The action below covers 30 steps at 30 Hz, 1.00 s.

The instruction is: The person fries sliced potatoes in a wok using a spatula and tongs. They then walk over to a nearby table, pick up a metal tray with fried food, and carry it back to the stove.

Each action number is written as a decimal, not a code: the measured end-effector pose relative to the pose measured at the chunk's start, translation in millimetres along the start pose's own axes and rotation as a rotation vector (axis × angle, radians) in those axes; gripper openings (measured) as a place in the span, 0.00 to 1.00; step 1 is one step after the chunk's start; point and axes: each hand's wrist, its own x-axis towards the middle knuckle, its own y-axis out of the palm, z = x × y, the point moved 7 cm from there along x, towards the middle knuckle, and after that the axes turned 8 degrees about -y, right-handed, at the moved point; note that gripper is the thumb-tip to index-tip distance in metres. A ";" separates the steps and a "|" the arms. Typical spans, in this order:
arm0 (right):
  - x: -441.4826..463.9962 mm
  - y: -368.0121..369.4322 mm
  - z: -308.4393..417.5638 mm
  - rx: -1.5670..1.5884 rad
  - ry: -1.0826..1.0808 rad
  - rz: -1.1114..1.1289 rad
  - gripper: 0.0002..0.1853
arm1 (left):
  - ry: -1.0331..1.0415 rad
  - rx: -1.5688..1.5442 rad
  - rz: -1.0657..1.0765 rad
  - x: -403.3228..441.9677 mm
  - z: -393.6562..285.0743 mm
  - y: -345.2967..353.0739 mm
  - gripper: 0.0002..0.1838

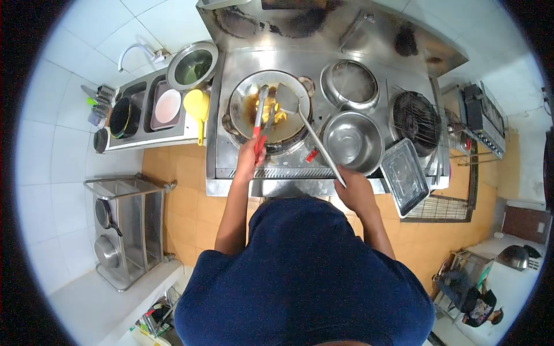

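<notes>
My left hand (249,160) is closed around the red handles of metal tongs (260,112). The tongs reach into a wide wok (239,97) on the stove, where yellow pieces of food (279,114) lie in brownish liquid or oil. My right hand (354,189) grips the end of a long-handled spatula (314,138). Its flat metal blade is over the wok beside the food; whether it touches the food I cannot tell. Just right of the spatula's handle stands a deep steel bowl (353,141).
A steaming round pot (350,84), a grill-topped burner (414,122) and a metal tray (405,176) over the stove's front edge are on the right. Left are a sink (134,95), a steel basin (192,66) and a yellow dipper (197,105). Another person (476,303) is at far right.
</notes>
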 end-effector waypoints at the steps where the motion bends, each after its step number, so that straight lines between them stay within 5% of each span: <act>1: -1.5 -0.1 -0.5 -0.007 0.005 -0.002 0.23 | -0.010 -0.009 -0.004 -4.0 1.3 0.4 0.20; 13: -1.6 -10.3 -5.0 -0.016 0.038 -0.030 0.21 | 0.049 0.025 -0.018 -3.3 2.9 -4.4 0.19; 30: 13.6 37.0 -35.8 0.678 0.304 -0.008 0.19 | 0.018 0.109 -0.100 -34.6 0.2 -52.5 0.21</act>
